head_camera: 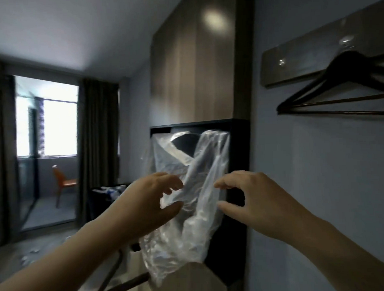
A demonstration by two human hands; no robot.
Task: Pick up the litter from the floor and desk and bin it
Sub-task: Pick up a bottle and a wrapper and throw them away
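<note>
- litter (30, 254): pale scraps lie on the floor, well down and to the left of the clear plastic bag (189, 210); they are too blurred to say what they are.
- the clear plastic bag is held up in the air in front of a dark cabinet (239, 148). it is crumpled and its mouth is not spread.
- the left hand (149, 199) is curled round the bag's left edge, with film between thumb and fingers.
- the right hand (249, 200) has its fingertips at the bag's right edge, thumb and forefinger apart; i cannot tell whether it has caught the film.
- the step looks like opening the bag to take the litter. to do it well, part the two layers at the rim rather than mid-body, one layer per hand, then draw them gently outward. thin film clings and may tear if yanked.
- a dark container (106, 198) with pale stuff at its rim stands left of the bag; it may be the bin.
- once the mouth is open, one hand should keep the rim, leaving the other free for the scraps.
</note>
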